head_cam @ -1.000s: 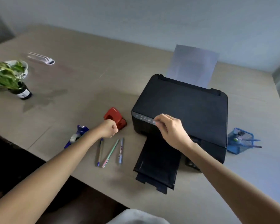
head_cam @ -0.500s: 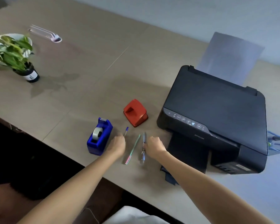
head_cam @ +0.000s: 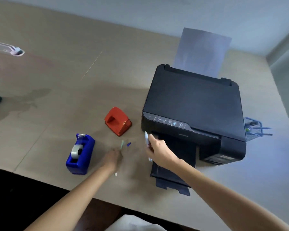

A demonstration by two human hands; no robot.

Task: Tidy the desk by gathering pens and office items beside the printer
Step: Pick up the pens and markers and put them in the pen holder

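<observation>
— What is being held by the right hand [head_cam: 158, 151]?
— A white pen [head_cam: 147, 140] is being gripped beside the printer [head_cam: 195, 104].
— And the left hand [head_cam: 113, 158]?
— Two pens [head_cam: 124, 145] are being clasped; blurred.

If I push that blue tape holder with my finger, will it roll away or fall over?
Probably neither. The blue plastic tape dispenser sits on a long flat base on the tan desk, so it would likely slide. Its blocky body looks weighted, so expect some resistance.
</observation>
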